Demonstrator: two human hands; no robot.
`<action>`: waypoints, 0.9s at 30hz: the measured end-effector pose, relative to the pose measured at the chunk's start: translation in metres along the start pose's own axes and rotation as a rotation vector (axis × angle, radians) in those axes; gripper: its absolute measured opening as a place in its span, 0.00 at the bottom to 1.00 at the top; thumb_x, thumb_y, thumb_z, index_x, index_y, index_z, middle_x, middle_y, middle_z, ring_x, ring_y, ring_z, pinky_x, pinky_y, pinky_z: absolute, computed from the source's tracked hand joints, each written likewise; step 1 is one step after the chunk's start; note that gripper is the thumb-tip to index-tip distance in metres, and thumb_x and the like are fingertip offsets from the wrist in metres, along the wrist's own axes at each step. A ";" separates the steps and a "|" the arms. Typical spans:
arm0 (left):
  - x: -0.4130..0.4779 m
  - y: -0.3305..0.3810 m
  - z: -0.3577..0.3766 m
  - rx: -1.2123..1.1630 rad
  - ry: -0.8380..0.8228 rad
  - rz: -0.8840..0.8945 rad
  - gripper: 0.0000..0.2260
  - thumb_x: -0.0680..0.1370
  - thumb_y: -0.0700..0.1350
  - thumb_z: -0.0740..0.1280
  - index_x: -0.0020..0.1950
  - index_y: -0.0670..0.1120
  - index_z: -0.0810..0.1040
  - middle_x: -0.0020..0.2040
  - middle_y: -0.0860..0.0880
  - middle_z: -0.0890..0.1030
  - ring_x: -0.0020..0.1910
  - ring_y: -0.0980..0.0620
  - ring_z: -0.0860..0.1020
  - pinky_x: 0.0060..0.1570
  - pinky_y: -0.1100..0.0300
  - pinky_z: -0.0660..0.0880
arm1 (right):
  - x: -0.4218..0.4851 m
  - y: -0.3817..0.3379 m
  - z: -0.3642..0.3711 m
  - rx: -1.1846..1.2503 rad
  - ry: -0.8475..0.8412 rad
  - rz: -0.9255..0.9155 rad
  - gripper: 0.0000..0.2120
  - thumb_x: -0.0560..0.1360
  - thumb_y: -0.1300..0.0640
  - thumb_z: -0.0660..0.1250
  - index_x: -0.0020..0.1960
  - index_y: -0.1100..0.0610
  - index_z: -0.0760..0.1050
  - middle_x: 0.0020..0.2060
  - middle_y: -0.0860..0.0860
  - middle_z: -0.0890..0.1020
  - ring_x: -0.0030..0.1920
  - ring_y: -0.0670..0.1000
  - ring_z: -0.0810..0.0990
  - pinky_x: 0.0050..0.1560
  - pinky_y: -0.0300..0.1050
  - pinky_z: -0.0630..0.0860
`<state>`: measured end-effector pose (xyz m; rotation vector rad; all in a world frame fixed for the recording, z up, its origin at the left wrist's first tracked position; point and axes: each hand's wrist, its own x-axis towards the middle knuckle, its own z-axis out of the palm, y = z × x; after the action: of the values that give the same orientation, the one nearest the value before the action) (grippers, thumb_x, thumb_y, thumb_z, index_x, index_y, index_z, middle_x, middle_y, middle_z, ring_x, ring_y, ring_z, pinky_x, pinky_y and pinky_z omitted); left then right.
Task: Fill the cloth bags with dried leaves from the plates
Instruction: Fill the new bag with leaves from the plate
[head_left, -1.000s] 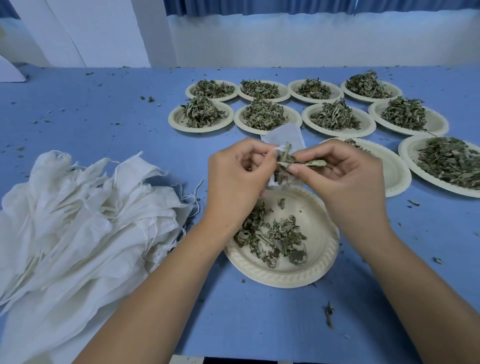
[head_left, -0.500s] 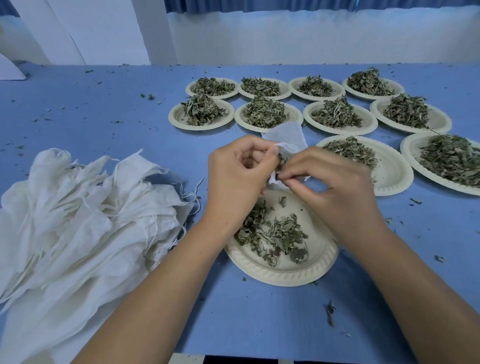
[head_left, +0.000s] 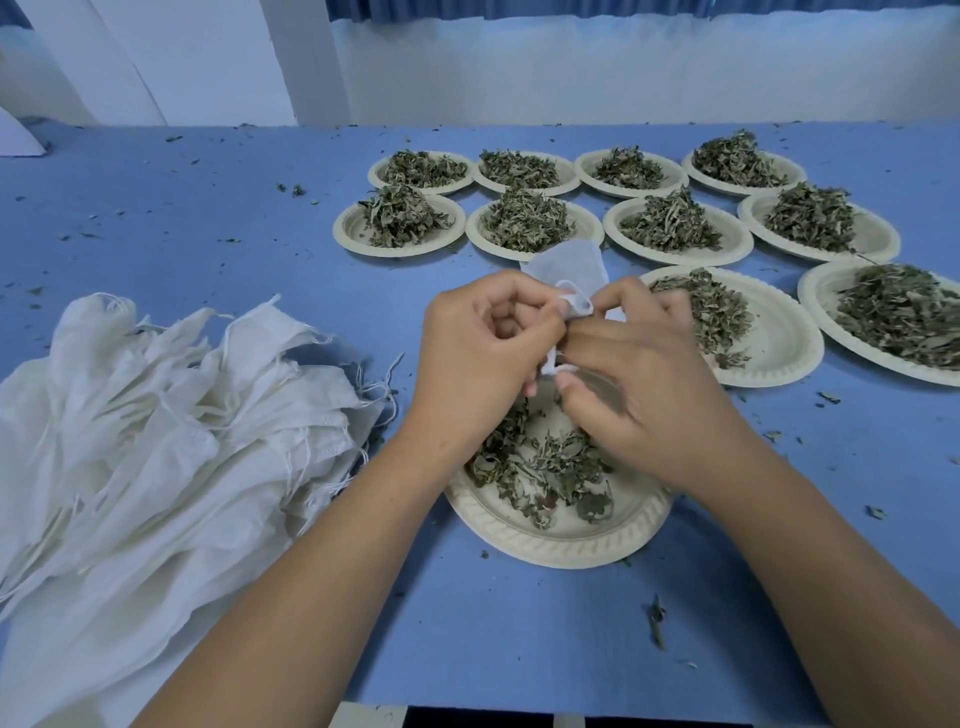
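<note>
A small white cloth bag (head_left: 569, 267) is held up above the nearest paper plate (head_left: 550, 538). My left hand (head_left: 480, 358) pinches the bag's mouth from the left. My right hand (head_left: 649, 384) has its fingers curled at the bag's mouth, pushing into it; the leaves it held are out of sight. Loose dried leaves (head_left: 540, 467) lie on that nearest plate, under both hands.
A heap of white cloth bags (head_left: 156, 431) lies at the left. Several paper plates piled with dried leaves (head_left: 670, 221) stand in rows beyond my hands, with a half-covered plate (head_left: 779, 338) and a full plate (head_left: 904, 317) to the right. Leaf crumbs dot the blue table (head_left: 197, 223).
My right hand has brought its pinch of leaves into the bag's mouth and pushed down; the leaves, visible a second ago, are now hidden. My left hand has kept its hold.
</note>
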<state>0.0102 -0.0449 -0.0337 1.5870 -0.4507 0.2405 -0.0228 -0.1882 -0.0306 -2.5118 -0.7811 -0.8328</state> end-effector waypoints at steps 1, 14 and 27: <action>0.000 0.000 0.001 0.004 -0.003 -0.004 0.05 0.77 0.37 0.70 0.41 0.43 0.82 0.24 0.52 0.75 0.19 0.58 0.70 0.21 0.65 0.69 | 0.000 0.001 -0.001 0.015 0.000 0.017 0.12 0.73 0.53 0.57 0.39 0.54 0.77 0.36 0.36 0.72 0.48 0.55 0.73 0.46 0.46 0.56; -0.001 -0.003 0.003 0.078 0.039 0.084 0.05 0.76 0.37 0.71 0.42 0.45 0.83 0.26 0.54 0.77 0.24 0.59 0.71 0.26 0.65 0.70 | -0.002 -0.002 0.002 0.000 -0.147 0.125 0.21 0.77 0.46 0.50 0.45 0.50 0.81 0.49 0.42 0.82 0.69 0.51 0.65 0.69 0.56 0.49; 0.000 0.002 -0.003 0.060 0.065 0.147 0.07 0.76 0.36 0.69 0.43 0.47 0.82 0.26 0.55 0.76 0.23 0.61 0.71 0.26 0.68 0.68 | 0.000 -0.002 -0.001 0.130 -0.043 0.167 0.19 0.76 0.52 0.51 0.54 0.49 0.80 0.53 0.41 0.81 0.68 0.50 0.67 0.69 0.62 0.53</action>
<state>0.0096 -0.0416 -0.0321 1.6020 -0.5145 0.4196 -0.0246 -0.1875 -0.0297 -2.4467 -0.6080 -0.6523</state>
